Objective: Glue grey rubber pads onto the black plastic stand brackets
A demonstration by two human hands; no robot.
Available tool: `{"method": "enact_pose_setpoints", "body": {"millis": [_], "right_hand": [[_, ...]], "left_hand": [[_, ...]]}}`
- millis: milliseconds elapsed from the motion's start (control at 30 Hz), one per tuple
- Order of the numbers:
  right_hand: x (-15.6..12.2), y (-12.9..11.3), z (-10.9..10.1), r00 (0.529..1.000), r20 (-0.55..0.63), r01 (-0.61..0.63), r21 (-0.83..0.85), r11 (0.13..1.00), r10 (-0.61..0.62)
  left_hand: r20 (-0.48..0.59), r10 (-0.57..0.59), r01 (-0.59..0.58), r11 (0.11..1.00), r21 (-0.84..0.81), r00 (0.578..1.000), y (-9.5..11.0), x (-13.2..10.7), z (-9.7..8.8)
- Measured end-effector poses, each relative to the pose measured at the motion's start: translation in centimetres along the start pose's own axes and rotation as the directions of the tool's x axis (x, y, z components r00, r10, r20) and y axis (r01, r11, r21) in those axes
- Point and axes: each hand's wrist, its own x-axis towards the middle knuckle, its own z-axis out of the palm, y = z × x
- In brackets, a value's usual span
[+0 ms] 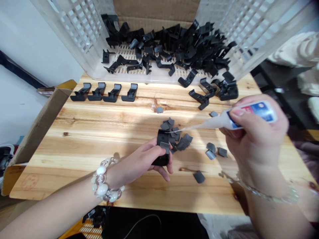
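Over the pale wooden tabletop (pixel 112 127), my left hand (pixel 143 155) grips a curved black plastic clip (pixel 163 136), best steadied for the nozzled white plastic bottle (pixel 223 120) my right hand (pixel 256 134) grasps.

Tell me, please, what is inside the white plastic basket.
The white basket holds a jumbled heap of black plastic parts, with brown cardboard at its back. The heap hides its lower pieces and much of the slotted floor beneath.

One bottle (pixel 260 111), one white basket (pixel 97 71), two bracelets (pixel 102 190), four black clips (pixel 114 94) lined up far left, one held clip (pixel 163 136), six loose grey pads (pixel 199 177) visible around a heap (pixel 184 142) too overlapped to count.
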Motion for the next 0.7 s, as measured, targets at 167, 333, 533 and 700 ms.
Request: {"method": "enact_pose_setpoints", "body": {"millis": [167,333,533,700], "right_hand": [[-0.17,0.37,-0.14,0.997,0.011,0.075,-0.035,0.997,-0.074],[-0.22,0.3,-0.26,0.995,0.018,0.1,-0.046,0.994,-0.099],[-0.23,0.26,-0.15,0.991,0.006,0.137,-0.054,0.989,-0.137],[-0.18,0.04,-0.13,0.994,-0.004,0.108,-0.04,0.993,-0.108]], "left_hand": [[-0.004,-0.012,0.012,1.0,-0.019,1.0,0.08,0.1,0.15],[-0.014,-0.011,0.011,1.0,-0.013,1.0,0.19,0.06,0.22],[0.003,-0.013,0.013,1.0,-0.021,1.0,0.01,0.15,-0.02],[-0.012,-0.016,0.016,1.0,-0.009,1.0,0.04,0.07,0.04]]}}
